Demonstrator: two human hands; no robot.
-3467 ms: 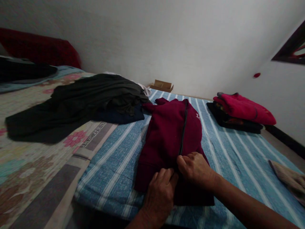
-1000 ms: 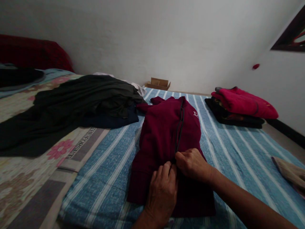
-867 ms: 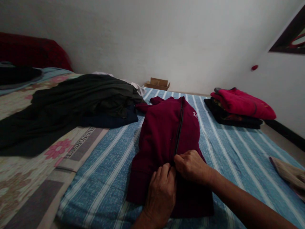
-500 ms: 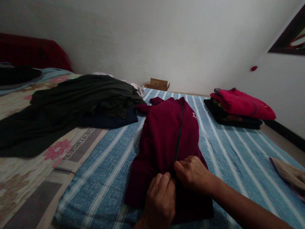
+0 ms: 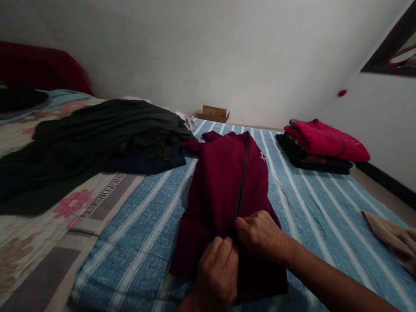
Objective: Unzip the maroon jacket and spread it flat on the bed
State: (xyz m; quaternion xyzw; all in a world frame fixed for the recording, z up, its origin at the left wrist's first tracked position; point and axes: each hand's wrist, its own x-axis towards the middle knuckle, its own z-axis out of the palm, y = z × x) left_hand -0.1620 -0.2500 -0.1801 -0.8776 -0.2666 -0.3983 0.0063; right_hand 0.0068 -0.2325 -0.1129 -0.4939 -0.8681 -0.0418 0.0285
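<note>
A maroon zip-up jacket (image 5: 218,182) lies front side up on the striped blue bedsheet, its sleeves reaching toward the far left. Its dark zipper (image 5: 242,182) runs down from the collar, and a small white emblem shows on the chest. Near the hem, my left hand (image 5: 216,273) is closed on the jacket's front edge. Just above and to the right, my right hand (image 5: 260,234) pinches the jacket at the lower end of the visible zipper line. My fingers hide what lies between them, including any zipper pull.
Dark green clothing (image 5: 97,130) is heaped at left over a navy folded piece (image 5: 146,162). At the right stands a folded stack with a bright pink garment (image 5: 328,141) on top. A cardboard box (image 5: 212,114) sits by the wall; beige cloth (image 5: 390,236) lies at the right edge.
The whole view has shifted slightly, so things sit a little farther left. Both my hands stay closed at the jacket's lower front, with hardly any movement against it.
</note>
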